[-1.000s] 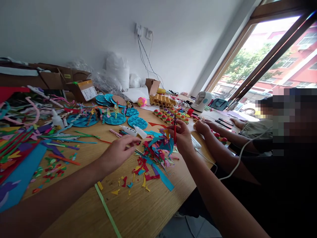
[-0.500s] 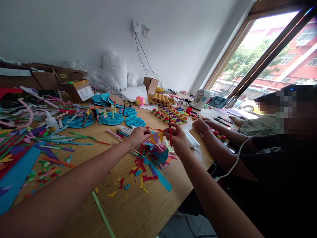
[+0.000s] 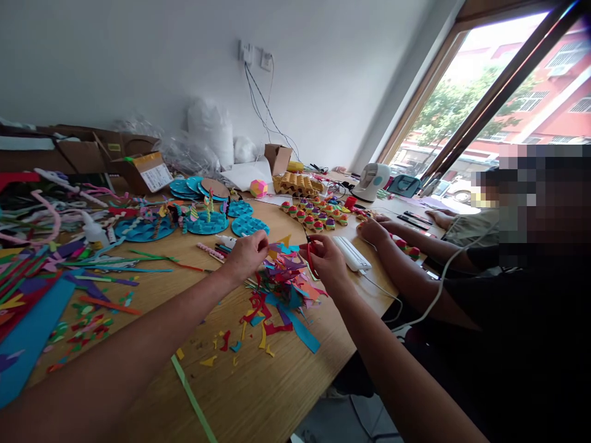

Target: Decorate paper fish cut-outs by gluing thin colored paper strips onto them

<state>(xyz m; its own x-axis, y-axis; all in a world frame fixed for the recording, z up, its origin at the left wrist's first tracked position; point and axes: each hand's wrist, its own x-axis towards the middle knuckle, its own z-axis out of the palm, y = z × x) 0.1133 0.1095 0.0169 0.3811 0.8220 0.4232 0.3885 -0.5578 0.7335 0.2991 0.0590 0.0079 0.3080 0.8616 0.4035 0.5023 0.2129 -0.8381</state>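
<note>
You were at a wooden counter [image 3: 258, 394], its grain bare in front, with a heap of bright paper scraps [image 3: 295, 289] on it. Over that heap, your left hand [image 3: 247, 255] pinched a piece of yellow paper [image 3: 283, 244] between thumb and finger, while your right hand [image 3: 330, 261] gripped red scissors [image 3: 313, 266] beside it. Behind lay blue discs [image 3: 205, 225], then plastic bags [image 3: 210, 132] by a pale wall [image 3: 323, 49]. Daylight filled the window [image 3: 489, 86] on the right, beyond a co-worker's forearm [image 3: 406, 264].

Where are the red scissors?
The scissors are in the right hand, just right of the head view's middle, near the paper scraps.
</note>
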